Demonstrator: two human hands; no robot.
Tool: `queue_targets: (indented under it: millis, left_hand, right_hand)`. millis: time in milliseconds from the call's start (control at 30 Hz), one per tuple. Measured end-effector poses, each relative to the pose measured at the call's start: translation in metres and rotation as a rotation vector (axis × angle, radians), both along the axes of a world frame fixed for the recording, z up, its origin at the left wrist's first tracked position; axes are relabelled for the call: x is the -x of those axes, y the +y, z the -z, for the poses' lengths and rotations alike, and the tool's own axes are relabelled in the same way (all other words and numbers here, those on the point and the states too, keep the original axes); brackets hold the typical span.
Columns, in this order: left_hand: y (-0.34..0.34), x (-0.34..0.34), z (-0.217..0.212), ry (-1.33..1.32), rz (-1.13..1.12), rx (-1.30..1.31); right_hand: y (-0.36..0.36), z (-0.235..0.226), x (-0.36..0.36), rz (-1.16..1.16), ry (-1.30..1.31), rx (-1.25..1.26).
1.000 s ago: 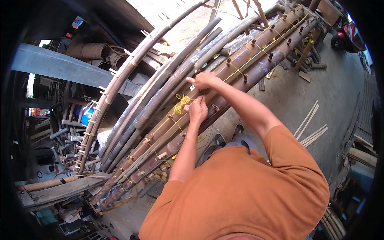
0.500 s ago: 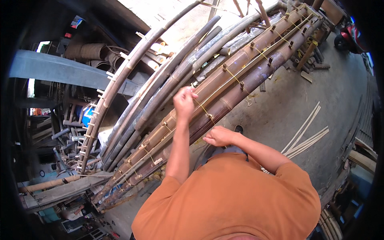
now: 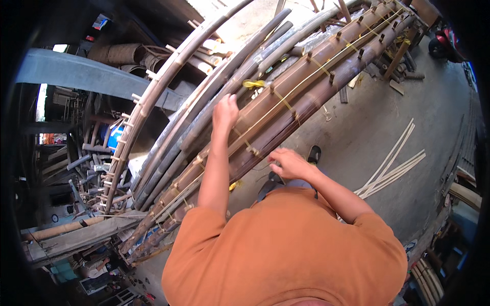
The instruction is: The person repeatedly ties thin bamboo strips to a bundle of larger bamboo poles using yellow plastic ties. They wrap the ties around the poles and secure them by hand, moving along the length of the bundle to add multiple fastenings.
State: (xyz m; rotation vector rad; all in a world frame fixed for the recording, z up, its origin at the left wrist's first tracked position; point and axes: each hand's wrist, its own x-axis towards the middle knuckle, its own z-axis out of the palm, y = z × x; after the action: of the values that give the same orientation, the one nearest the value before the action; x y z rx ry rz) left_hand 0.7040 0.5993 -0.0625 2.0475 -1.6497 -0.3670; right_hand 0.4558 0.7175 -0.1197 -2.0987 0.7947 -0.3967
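Note:
Two long brown bamboo poles lie side by side in front of me, a far pole (image 3: 265, 104) and a near pole (image 3: 306, 109). Short pegs (image 3: 332, 76) stick up along them, and yellow cord (image 3: 283, 99) crosses between the poles at intervals. My left hand (image 3: 225, 113) is over the far pole's outer edge with its fingers curled together; what they hold, if anything, is hidden. Just beyond it lies a coil of yellow cord (image 3: 253, 83). Beside the near pole's close edge, my right hand (image 3: 290, 164) has thumb and fingers apart, with nothing visible in it.
More bamboo poles (image 3: 204, 120) lie behind, along with a curved pole (image 3: 153, 92) set with pale pegs. Light strips (image 3: 390, 176) rest on the concrete floor (image 3: 367, 137) to the right. A red and black vehicle (image 3: 449, 46) stands at the far right.
My left hand has moved away from me, up and left to the far pole's outer edge. My right hand has loosened from a closed fist and shifted slightly right.

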Motion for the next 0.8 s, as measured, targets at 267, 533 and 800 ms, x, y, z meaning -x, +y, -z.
queue_targets:
  millis: [267, 533, 800]
  left_hand:
    - [0.134, 0.000, 0.031, -0.057, 0.056, -0.163]
    - [0.128, 0.000, 0.024, 0.103, 0.007, -0.200]
    - [0.134, -0.026, 0.062, 0.187, 0.105, -0.107]
  right_hand:
    - [0.011, -0.014, -0.107, 0.784, -1.512, -1.241]
    - [-0.112, -0.057, -0.185, 0.343, 0.250, 0.447]
    - [-0.049, -0.126, -0.094, -0.361, -0.279, -0.389]
